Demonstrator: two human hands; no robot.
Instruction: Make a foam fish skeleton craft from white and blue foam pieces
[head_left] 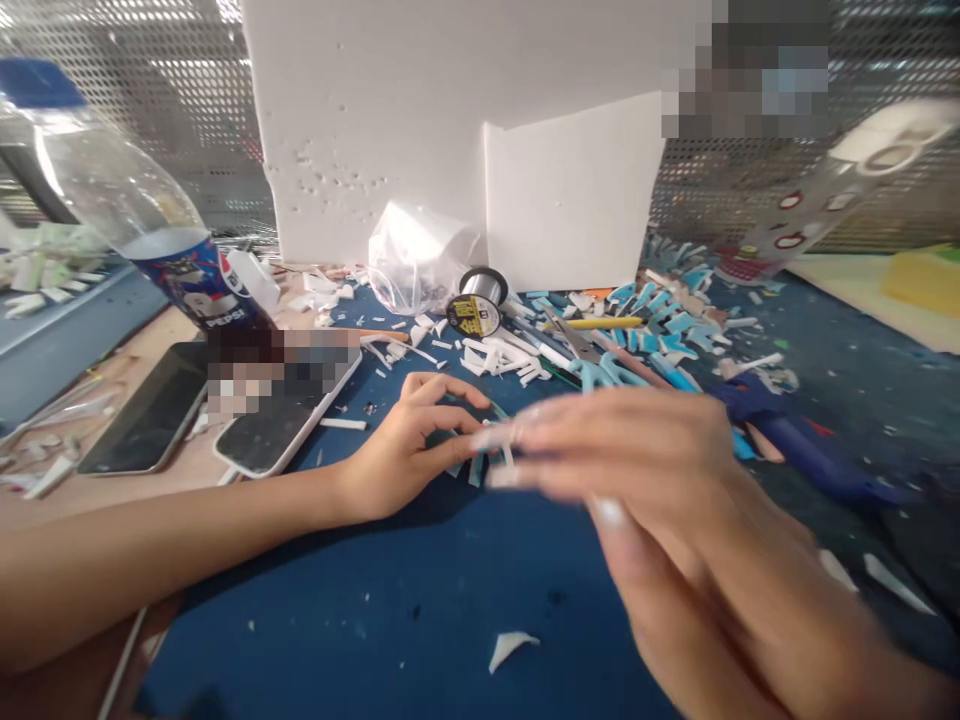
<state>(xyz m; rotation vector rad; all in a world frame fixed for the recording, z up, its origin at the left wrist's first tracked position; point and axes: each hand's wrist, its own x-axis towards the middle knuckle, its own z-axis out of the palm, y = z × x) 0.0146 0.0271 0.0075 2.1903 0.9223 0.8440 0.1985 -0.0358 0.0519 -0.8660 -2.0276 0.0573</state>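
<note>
My left hand (405, 445) rests on the blue mat with its fingers curled around a small piece made of blue-green and white strips (475, 470). Much of that piece is hidden, so its exact kind is unclear. My right hand (652, 460), smeared by motion, reaches in from the right. Its fingers are stretched out, with the thumb apart below them, and their tips overlap the left fingertips in view. Whether they touch the piece does not show. Behind the hands lie white foam scraps (502, 355) and scissors with light-blue handles (600, 372).
A Pepsi bottle (172, 265) and two phones (150, 410) are at left. A line spool (478, 300), a plastic bag (416, 255) and white foam boards (574, 200) stand behind. Blue scraps (679, 325), a dark-blue glue gun (810, 440) and a clear bottle (806, 215) are right.
</note>
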